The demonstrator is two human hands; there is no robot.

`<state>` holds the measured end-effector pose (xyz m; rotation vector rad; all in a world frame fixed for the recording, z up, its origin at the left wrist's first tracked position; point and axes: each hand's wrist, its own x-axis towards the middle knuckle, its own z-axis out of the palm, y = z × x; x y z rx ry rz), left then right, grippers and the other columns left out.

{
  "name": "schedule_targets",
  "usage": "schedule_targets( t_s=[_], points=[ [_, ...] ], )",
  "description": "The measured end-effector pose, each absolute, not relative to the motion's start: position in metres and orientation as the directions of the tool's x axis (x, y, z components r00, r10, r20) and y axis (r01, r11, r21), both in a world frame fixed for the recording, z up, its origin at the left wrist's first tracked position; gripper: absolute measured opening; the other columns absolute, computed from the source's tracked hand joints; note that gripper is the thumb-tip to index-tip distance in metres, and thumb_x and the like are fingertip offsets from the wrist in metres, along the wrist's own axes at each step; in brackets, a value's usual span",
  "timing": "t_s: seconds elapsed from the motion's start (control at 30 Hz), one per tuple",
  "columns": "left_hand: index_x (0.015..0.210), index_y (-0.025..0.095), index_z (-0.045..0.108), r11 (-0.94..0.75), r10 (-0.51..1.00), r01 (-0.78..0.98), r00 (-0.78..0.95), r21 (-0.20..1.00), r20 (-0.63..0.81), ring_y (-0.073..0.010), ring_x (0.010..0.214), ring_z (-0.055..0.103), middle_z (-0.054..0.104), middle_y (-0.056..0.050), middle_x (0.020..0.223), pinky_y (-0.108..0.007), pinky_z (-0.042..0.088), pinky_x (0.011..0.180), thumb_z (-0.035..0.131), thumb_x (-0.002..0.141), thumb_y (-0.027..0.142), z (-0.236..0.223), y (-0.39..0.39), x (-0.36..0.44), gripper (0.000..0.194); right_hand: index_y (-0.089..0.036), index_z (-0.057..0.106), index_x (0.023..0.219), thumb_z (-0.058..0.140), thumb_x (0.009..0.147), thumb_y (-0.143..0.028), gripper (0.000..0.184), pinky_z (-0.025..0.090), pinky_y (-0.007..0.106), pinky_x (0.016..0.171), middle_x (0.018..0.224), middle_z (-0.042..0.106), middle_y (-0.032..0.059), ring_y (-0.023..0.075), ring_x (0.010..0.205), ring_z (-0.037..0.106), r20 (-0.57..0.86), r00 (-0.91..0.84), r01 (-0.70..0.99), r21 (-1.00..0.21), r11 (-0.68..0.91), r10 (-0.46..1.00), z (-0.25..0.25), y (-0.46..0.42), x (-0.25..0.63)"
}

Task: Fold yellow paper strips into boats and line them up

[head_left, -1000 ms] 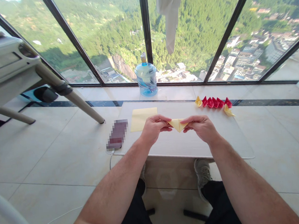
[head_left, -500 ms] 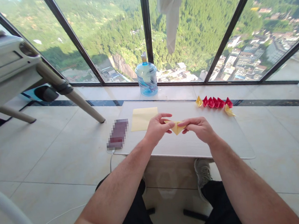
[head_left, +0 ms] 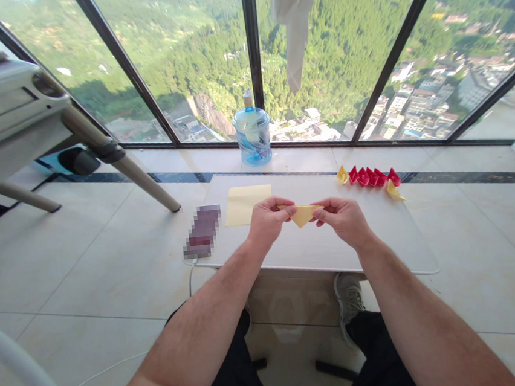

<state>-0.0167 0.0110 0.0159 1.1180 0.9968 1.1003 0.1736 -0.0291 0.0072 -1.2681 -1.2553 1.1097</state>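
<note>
Between my two hands is a small folded yellow paper [head_left: 304, 214], its point hanging down and its long edge on top. My left hand [head_left: 270, 219] pinches its left corner between thumb and fingers. The right corner is pinched the same way by my right hand [head_left: 341, 218]. Both hands are over the white low table [head_left: 327, 250]. Left of them, a flat sheet of yellow paper [head_left: 240, 205] lies on the tabletop. At the far right of the table stand several red folded paper pieces [head_left: 369, 177], with a yellow folded piece [head_left: 342, 175] at the left end and another yellow piece [head_left: 393, 191] in front.
A phone [head_left: 202, 232], blurred out, lies at the table's left edge with a white cable [head_left: 190, 284]. Behind the table stands a blue water bottle [head_left: 253, 137] by the window. A grey-legged piece of furniture [head_left: 8, 114] juts in at left. Shoes and black trousers show below.
The folded yellow paper now shows a smooth, unbroken face where a centre crease and flaps showed before. My fingers have shifted to its outer corners; my right thumb has moved right.
</note>
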Motion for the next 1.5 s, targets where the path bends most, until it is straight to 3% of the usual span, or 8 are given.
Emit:
schedule_targets(
  t_s=[0.63,0.73,0.97,1.2,1.5],
  points=[
    [0.073,0.015,0.069,0.039,0.989,-0.133,0.147,0.990,-0.019,-0.0132,0.063,0.060,0.066,-0.001,0.066,-0.026,0.050,0.061,0.078,0.064,0.027,0.014,0.010,-0.016,0.018,-0.017,0.075,0.085,0.077,0.076,-0.051,0.036,0.057,0.031,0.063,0.077,0.076,0.0077,0.0202,0.071,0.071,0.025,0.031,-0.019,-1.000,0.025,0.999,0.010,-0.030,0.168],
    [0.074,0.016,0.070,-0.004,0.990,-0.098,0.142,0.995,0.018,-0.0123,0.060,0.058,0.065,0.000,0.064,-0.025,0.047,0.058,0.078,0.065,0.027,0.011,0.010,-0.014,0.016,-0.017,0.075,0.090,0.079,0.073,-0.050,0.037,0.054,0.030,0.059,0.076,0.075,0.0062,0.0181,0.066,0.068,0.025,0.045,0.046,-0.999,0.023,0.999,0.008,-0.030,0.165],
    [0.084,0.015,0.075,0.003,0.970,-0.005,0.242,1.000,-0.002,-0.0127,0.060,0.059,0.067,-0.001,0.065,-0.024,0.045,0.056,0.079,0.067,0.032,0.012,0.008,-0.014,0.024,-0.016,0.075,0.075,0.078,0.072,-0.051,0.036,0.044,0.026,0.049,0.060,0.068,0.0040,0.0147,0.054,0.059,0.020,0.113,0.161,-0.987,0.001,0.993,0.009,-0.031,0.160],
    [0.073,0.014,0.075,0.050,0.962,-0.003,0.268,0.999,-0.048,-0.0129,0.058,0.058,0.068,-0.002,0.063,-0.024,0.043,0.055,0.083,0.062,0.035,0.015,0.006,-0.015,0.025,-0.016,0.075,0.084,0.078,0.071,-0.050,0.036,0.041,0.026,0.049,0.064,0.070,0.0034,0.0147,0.055,0.058,0.032,0.034,0.248,-0.969,0.023,0.999,0.008,-0.032,0.158],
    [0.076,0.013,0.075,0.163,0.960,-0.118,0.248,0.980,-0.130,-0.0164,0.063,0.065,0.072,-0.005,0.067,-0.028,0.049,0.063,0.086,0.059,0.031,0.015,0.008,-0.015,0.027,-0.018,0.073,0.085,0.080,0.070,-0.038,0.026,0.050,0.029,0.059,0.074,0.075,0.0052,0.0194,0.067,0.068,0.048,0.037,0.140,-0.989,0.042,0.998,0.007,-0.031,0.155]
  ],
)
